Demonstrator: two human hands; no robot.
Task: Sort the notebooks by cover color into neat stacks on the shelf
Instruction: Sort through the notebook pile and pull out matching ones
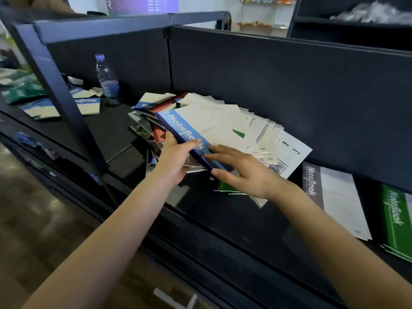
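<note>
A messy pile of notebooks (256, 130) lies fanned out on the dark shelf (116, 130). On top sits a blue-spined notebook (214, 126) with a white cover. My left hand (176, 159) grips its spine edge, thumb on top and fingers underneath. My right hand (240, 172) rests with straight fingers on the same notebook's near corner. At the right of the shelf lie a grey notebook (334, 197) and a green notebook (396, 221). Blue notebooks (89, 104) lie at the far left.
A water bottle (107, 79) stands on the shelf left of the pile. A slanted metal post (66, 103) crosses the front of the shelf. A dark back panel (289, 85) closes the shelf behind. Green packets (22, 88) lie at the far left.
</note>
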